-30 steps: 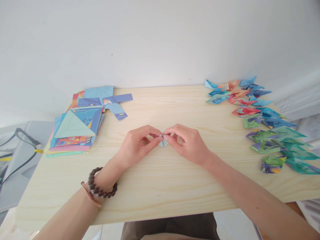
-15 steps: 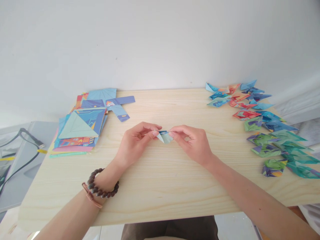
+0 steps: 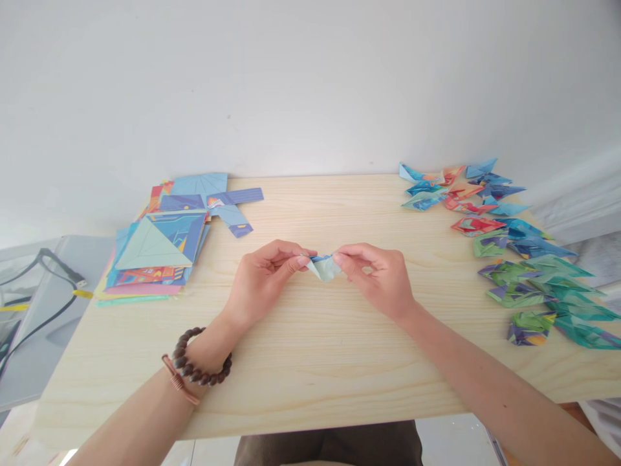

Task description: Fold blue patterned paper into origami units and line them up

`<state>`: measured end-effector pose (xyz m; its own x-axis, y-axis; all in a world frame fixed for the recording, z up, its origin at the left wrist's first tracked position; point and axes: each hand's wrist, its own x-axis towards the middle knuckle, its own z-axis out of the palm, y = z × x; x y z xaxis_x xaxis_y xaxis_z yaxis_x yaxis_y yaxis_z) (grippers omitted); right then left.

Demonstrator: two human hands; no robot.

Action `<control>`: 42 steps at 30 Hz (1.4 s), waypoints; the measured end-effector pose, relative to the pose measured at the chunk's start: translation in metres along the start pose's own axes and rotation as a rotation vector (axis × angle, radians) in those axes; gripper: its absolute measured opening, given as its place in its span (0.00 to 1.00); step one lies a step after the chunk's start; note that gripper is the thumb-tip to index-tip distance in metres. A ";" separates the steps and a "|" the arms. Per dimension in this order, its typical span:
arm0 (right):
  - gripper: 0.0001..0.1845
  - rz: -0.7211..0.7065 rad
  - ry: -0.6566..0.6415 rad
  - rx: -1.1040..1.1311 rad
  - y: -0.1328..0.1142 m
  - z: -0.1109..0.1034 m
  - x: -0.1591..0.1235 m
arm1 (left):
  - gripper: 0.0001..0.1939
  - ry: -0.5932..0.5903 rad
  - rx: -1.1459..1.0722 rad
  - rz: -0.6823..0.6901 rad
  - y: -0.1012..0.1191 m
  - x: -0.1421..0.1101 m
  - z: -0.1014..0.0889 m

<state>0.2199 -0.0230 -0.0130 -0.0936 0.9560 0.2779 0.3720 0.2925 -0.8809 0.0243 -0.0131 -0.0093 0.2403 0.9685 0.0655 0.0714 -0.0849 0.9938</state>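
Note:
A small folded piece of origami paper (image 3: 325, 268), pale green with a blue inner edge, is held up between my two hands over the middle of the table. My left hand (image 3: 272, 275) pinches its left end between thumb and fingers. At the opposite end, the thumb and fingers of my right hand (image 3: 376, 275) are closed on the paper. The paper's outer ends are hidden under my fingertips, and its lower edge droops to a point between them.
On the left lies a stack of printed paper sheets (image 3: 160, 249), with blue paper strips (image 3: 237, 197) behind it. Several folded paper pieces (image 3: 517, 281) in blue, red and green stand in rows at the right. Cables (image 3: 58, 278) lie beyond the wooden table's (image 3: 310, 362) left side.
My right hand has shifted slightly to the right, and the paper between my hands now looks a little wider and more spread. Both hands keep their pinch.

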 end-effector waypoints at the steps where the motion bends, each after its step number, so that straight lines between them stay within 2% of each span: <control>1: 0.08 0.010 0.003 0.005 0.000 0.000 0.000 | 0.08 -0.002 0.003 0.001 0.000 0.000 0.000; 7: 0.09 0.106 0.034 0.128 0.001 0.000 0.000 | 0.08 0.057 -0.003 -0.003 0.002 0.001 -0.001; 12: 0.09 0.046 0.073 0.046 0.002 -0.002 0.000 | 0.09 0.148 -0.123 -0.028 0.000 0.004 -0.003; 16: 0.09 0.008 0.068 0.015 0.004 -0.004 0.000 | 0.08 0.143 -0.257 -0.035 -0.004 0.006 -0.004; 27: 0.12 0.151 0.015 0.336 0.004 0.011 0.000 | 0.09 0.234 -0.435 -0.129 -0.003 0.007 0.003; 30: 0.13 0.190 -0.010 0.337 0.007 0.010 0.002 | 0.10 0.201 -0.434 -0.190 -0.004 0.009 -0.001; 32: 0.12 0.188 -0.011 0.225 0.010 0.006 0.003 | 0.11 0.151 -0.350 -0.203 -0.004 0.010 -0.004; 34: 0.10 0.159 -0.018 0.041 0.013 0.001 0.004 | 0.14 0.097 -0.159 -0.169 -0.005 0.008 -0.008; 39: 0.05 -0.023 -0.029 -0.331 0.017 -0.005 0.005 | 0.08 -0.007 0.526 0.043 -0.005 0.003 -0.013; 42: 0.05 -0.061 -0.034 -0.407 0.018 -0.004 0.004 | 0.10 -0.046 0.675 0.132 -0.005 0.002 -0.012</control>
<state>0.2298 -0.0142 -0.0267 -0.1549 0.9393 0.3060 0.6992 0.3230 -0.6377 0.0126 -0.0074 -0.0128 0.3286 0.9302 0.1635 0.6225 -0.3435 0.7032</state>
